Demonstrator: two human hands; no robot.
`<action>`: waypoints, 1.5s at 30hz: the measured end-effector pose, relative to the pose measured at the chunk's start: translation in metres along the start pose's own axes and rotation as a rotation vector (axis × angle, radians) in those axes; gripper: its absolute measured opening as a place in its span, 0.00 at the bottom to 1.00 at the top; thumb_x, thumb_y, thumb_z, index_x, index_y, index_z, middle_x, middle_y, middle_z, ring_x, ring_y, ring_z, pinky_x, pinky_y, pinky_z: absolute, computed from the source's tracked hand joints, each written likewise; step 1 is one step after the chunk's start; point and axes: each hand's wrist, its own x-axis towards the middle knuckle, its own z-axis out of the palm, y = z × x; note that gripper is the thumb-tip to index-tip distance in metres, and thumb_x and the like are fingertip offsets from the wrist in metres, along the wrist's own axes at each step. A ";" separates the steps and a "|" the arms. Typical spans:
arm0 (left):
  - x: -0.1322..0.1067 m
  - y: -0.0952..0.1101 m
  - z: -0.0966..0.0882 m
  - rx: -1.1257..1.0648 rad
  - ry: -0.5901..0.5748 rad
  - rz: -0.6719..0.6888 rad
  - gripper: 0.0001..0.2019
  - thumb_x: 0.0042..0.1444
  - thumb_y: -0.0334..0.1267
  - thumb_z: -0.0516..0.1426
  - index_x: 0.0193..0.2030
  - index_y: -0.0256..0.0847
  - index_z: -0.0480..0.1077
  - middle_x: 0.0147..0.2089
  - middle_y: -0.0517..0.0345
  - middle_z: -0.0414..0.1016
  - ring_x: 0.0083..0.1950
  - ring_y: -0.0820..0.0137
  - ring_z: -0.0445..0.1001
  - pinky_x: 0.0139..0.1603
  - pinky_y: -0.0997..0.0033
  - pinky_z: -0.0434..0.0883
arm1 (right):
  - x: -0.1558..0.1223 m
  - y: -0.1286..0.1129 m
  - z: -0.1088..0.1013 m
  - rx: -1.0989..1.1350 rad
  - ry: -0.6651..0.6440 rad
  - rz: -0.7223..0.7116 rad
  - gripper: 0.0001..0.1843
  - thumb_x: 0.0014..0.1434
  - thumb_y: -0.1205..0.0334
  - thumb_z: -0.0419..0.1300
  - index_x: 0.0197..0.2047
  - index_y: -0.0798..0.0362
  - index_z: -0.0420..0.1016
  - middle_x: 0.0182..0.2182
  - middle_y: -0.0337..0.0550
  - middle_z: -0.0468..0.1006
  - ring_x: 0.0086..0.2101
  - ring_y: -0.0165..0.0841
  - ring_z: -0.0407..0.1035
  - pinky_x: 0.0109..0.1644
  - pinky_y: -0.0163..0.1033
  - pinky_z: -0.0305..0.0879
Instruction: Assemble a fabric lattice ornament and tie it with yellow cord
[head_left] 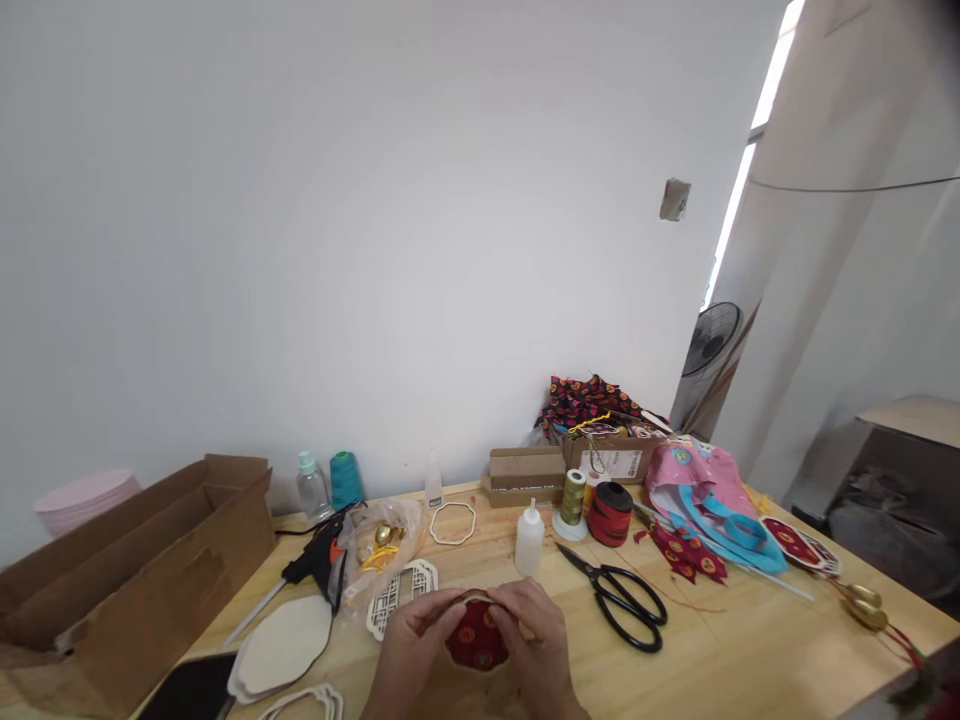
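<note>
A small red patterned fabric panel with a pale scalloped edge point(478, 636) is between my two hands, low in the middle of the view. My left hand point(417, 645) pinches its upper left edge, thumb on the face. On the other side my right hand point(534, 632) grips the upper right edge in the same way. Just behind the left hand lies a pale lattice-cut frame point(405, 595). A white squeeze bottle point(529, 541) stands beyond the right hand, and black-handled scissors point(619, 597) lie to its right.
At left are a long cardboard box point(142, 570), a glue gun point(319, 560) and pale scalloped boards point(285, 648). Thread spools point(609, 515), a thin outline frame point(452, 523) and a plastic bag point(386, 540) lie farther back. Pink cloth point(694, 470) and a finished-looking red ornament point(795, 545) lie at right.
</note>
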 end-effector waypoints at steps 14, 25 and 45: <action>-0.001 0.006 0.007 -0.088 -0.108 -0.020 0.15 0.42 0.41 0.61 0.39 0.43 0.74 0.42 0.53 0.77 0.44 0.62 0.74 0.47 0.64 0.69 | 0.006 -0.001 0.003 0.041 -0.002 0.059 0.09 0.55 0.66 0.55 0.33 0.48 0.76 0.29 0.42 0.76 0.30 0.32 0.71 0.33 0.34 0.68; 0.001 0.001 0.003 -0.199 -0.100 -0.108 0.12 0.43 0.43 0.60 0.34 0.41 0.75 0.37 0.54 0.79 0.39 0.62 0.75 0.42 0.64 0.71 | 0.006 0.001 0.000 0.040 0.043 0.115 0.06 0.53 0.67 0.56 0.29 0.52 0.74 0.26 0.41 0.75 0.29 0.31 0.70 0.33 0.32 0.67; 0.003 0.004 0.002 -0.189 -0.053 -0.112 0.13 0.41 0.45 0.61 0.33 0.41 0.76 0.35 0.56 0.80 0.38 0.63 0.76 0.40 0.67 0.72 | 0.006 0.001 -0.002 0.099 0.098 0.185 0.10 0.49 0.68 0.60 0.36 0.49 0.76 0.31 0.42 0.78 0.31 0.33 0.72 0.34 0.32 0.68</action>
